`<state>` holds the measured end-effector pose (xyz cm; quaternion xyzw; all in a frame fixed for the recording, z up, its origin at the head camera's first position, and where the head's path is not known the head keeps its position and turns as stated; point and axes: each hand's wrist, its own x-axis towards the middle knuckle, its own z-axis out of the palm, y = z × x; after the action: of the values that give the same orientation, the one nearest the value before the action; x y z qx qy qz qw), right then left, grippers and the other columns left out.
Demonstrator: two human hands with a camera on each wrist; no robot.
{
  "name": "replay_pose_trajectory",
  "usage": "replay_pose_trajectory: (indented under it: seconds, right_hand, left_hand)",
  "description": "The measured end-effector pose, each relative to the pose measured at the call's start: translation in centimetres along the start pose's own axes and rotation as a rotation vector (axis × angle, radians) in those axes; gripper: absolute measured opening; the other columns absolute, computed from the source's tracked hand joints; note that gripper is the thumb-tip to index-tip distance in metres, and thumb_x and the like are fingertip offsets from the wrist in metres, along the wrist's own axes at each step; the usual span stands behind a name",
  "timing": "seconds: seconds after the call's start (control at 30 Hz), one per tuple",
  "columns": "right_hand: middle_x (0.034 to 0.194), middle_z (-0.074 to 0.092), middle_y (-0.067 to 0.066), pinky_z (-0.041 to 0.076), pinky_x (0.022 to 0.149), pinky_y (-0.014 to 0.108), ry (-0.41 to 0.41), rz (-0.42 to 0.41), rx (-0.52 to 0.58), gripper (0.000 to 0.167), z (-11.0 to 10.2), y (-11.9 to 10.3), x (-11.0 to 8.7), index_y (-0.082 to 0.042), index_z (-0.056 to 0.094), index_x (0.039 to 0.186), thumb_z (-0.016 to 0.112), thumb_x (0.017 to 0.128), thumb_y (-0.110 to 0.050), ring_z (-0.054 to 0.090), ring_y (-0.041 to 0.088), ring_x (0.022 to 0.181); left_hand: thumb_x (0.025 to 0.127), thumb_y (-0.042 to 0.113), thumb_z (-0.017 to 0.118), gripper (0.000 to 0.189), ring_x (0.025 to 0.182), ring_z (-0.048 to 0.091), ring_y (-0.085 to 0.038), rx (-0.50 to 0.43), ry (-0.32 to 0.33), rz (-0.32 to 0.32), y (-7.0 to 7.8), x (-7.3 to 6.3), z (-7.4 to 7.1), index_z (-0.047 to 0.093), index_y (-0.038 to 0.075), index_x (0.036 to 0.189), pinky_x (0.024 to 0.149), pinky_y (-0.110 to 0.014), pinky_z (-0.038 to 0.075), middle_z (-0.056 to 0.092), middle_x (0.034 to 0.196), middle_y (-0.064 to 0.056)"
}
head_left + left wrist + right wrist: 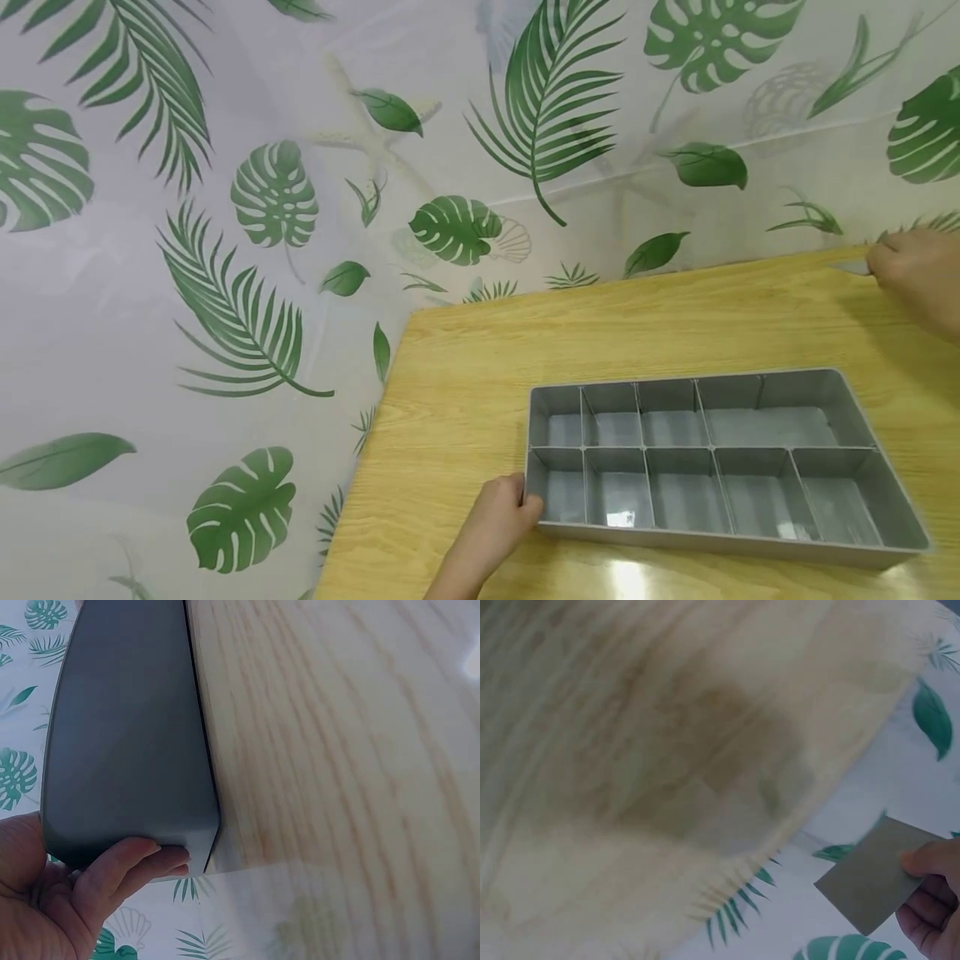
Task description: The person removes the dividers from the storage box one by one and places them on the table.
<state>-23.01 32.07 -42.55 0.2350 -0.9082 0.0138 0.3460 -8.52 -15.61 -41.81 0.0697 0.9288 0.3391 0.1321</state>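
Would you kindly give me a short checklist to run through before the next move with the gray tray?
1. Left grip on the gray tray: ok, it holds the left end at the near corner.
2. Tray level on the table: ok, it appears to rest flat.
3. Right grip on the gray plate: ok, pinched at one end.
4. Plate positioned over the tray: not ok, it is apart, beyond the tray's far right.
5. Far row divided like the near row: not ok, its right-hand compartment is wider and undivided.
6. Plate's fit in that compartment: cannot tell.
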Motion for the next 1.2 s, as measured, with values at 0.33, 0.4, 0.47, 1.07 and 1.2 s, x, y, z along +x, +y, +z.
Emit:
replay_pose_trajectory:
  seconds: [0.33, 0.4, 0.47, 1.07, 1.2]
  right_hand:
    - [0.065, 0.054, 0.017, 0.049, 0.056, 0.044, -0.357, 0.089, 0.021, 0.012, 2.7, -1.0, -1.4, 0.011, 0.053, 0.07, 0.063, 0.071, 0.018, 0.053, 0.031, 0.057]
    - [0.064, 0.052, 0.015, 0.049, 0.053, 0.041, -0.401, 0.106, 0.014, 0.013, 2.8, -1.1, -1.6, 0.009, 0.053, 0.069, 0.062, 0.074, 0.016, 0.05, 0.026, 0.054]
    - [0.064, 0.052, 0.014, 0.048, 0.052, 0.039, -0.422, 0.113, 0.005, 0.013, 2.9, -1.1, -1.9, 0.008, 0.053, 0.068, 0.061, 0.076, 0.016, 0.049, 0.025, 0.054]
    - [0.091, 0.059, 0.028, 0.05, 0.071, 0.054, -0.58, 0.172, 0.113, 0.027, 4.6, 0.1, -3.1, 0.015, 0.058, 0.094, 0.068, 0.069, 0.017, 0.056, 0.048, 0.085]
    - [0.093, 0.058, 0.028, 0.049, 0.074, 0.056, -0.636, 0.209, 0.116, 0.024, 4.7, 0.1, -3.1, 0.016, 0.058, 0.097, 0.064, 0.073, 0.016, 0.054, 0.051, 0.088]
  left_hand:
    - [0.076, 0.002, 0.049, 0.027, 0.044, 0.026, -0.004, -0.007, -0.02, 0.002, -0.7, -0.9, -0.3, 0.032, 0.016, 0.059, 0.042, -0.017, 0.022, 0.031, 0.052, 0.008]
    - [0.075, 0.002, 0.049, 0.028, 0.044, 0.025, -0.004, -0.009, -0.017, 0.007, -0.7, -0.9, -0.2, 0.032, 0.016, 0.059, 0.042, -0.017, 0.022, 0.03, 0.052, 0.008]
    - [0.075, 0.002, 0.049, 0.027, 0.044, 0.025, -0.004, -0.011, -0.018, 0.005, -0.8, -0.9, -0.2, 0.032, 0.016, 0.059, 0.042, -0.018, 0.021, 0.03, 0.052, 0.009]
    - [0.077, 0.003, 0.048, 0.026, 0.044, 0.024, -0.004, -0.026, -0.049, -0.001, -0.8, -0.6, -0.3, 0.034, 0.016, 0.06, 0.041, -0.016, 0.02, 0.031, 0.051, 0.009]
    - [0.077, 0.003, 0.048, 0.027, 0.043, 0.023, -0.004, -0.035, -0.063, -0.009, -0.9, -0.5, -0.3, 0.032, 0.017, 0.059, 0.04, -0.015, 0.018, 0.03, 0.05, 0.009]
